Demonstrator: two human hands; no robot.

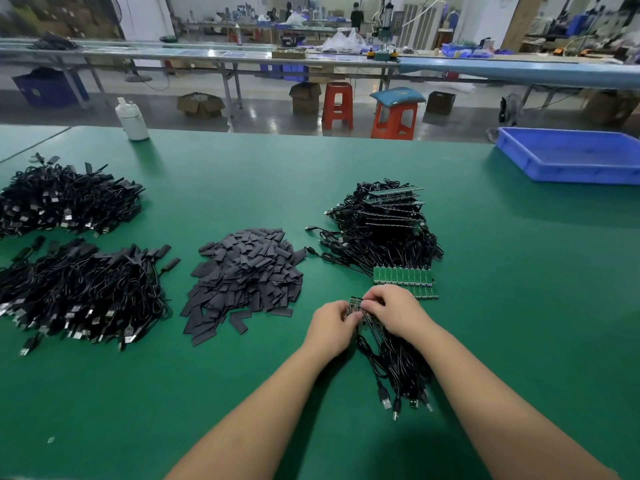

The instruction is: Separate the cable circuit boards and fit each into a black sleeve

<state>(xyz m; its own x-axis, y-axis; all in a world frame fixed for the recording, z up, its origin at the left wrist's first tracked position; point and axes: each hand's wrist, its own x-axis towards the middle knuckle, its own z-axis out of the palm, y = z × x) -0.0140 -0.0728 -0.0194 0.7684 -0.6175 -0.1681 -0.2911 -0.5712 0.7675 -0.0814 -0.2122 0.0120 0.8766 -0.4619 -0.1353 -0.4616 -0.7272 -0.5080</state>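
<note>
- the green surface (485,323) is lying open to the right of the hands and in front of the person, with free room for moving.
- the pile of black sleeves (246,275) is sitting to the left of the hands, nearer the left hand; its strips are pointing every way.
- the cable bundle (398,362) is trailing toward the person, usb plugs nearest.
- a joined row of green boards (401,276) is lying just beyond the right hand.
- the left hand (330,329) and right hand (394,308) are curling side by side, both pinching the small circuit board strip (356,303) between them, probably about to snap one board off.
</note>
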